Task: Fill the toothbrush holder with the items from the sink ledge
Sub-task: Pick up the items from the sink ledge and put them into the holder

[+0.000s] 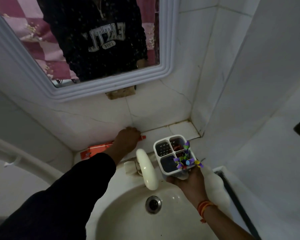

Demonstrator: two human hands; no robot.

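Observation:
A white toothbrush holder (171,154) with several compartments is held up over the right side of the sink by my right hand (190,183), which grips its base from below. A purple and green toy-like item (185,158) pokes out of its near right compartment. On the tiled sink ledge (163,135) lies a red toothpaste tube (97,149), flat against the back wall. My left hand (126,138) is closed over the tube near its cap end; the red cap shows just right of my fingers.
A cream faucet (147,168) arches over the white sink basin (128,213), between my two hands, with the drain (153,204) below. A white-framed mirror (87,49) hangs above the ledge. A white bottle-like object (213,184) sits behind my right wrist.

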